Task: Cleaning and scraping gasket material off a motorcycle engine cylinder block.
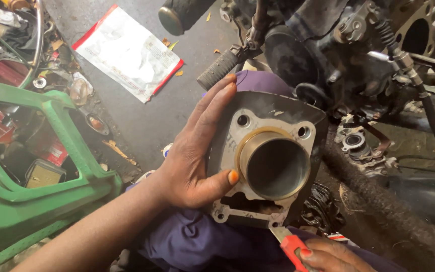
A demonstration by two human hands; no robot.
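Note:
My left hand (193,151) grips a dark metal engine cylinder block (268,161) from its left side, thumb resting on the flat gasket face beside the round bore sleeve (274,163). The block rests on my lap, over purple cloth (197,242). My right hand (328,256) shows at the bottom edge, closed around a red-handled scraper blade (289,243) whose tip touches the block's lower edge. Most of that hand is cut off by the frame.
A motorcycle engine and frame (358,55) with a rubber footpeg (218,68) stand right behind the block. A green plastic crate (36,166) of parts sits at left. A white and red plastic bag (127,50) lies on the dark floor. A black hose (429,116) hangs at right.

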